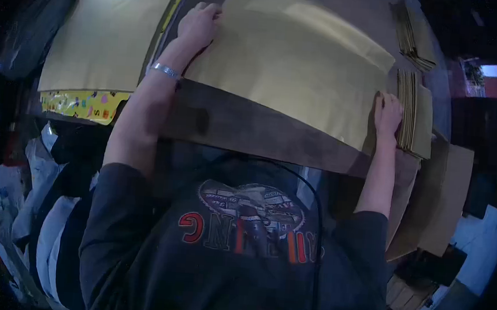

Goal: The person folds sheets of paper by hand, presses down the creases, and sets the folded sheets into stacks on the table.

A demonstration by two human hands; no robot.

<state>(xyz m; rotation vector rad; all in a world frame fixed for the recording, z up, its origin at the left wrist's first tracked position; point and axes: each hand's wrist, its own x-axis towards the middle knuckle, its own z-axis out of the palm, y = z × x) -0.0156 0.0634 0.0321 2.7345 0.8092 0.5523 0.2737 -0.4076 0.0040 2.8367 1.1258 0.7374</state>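
Observation:
A large tan paper sheet lies across the dark work surface, its right end slightly raised in a fold. At the sheet's upper left edge is my left hand, its fingers curled and pressed together over the edge. My right hand is at the sheet's right edge, fingers bent and closed along it, close beside a stack of folded brown paper. How much paper each hand grips is partly hidden under the fingers.
Another tan sheet stack lies at the left over a yellow patterned sheet. More folded brown paper sits at the upper right. An open cardboard box stands lower right. White bags are at lower left.

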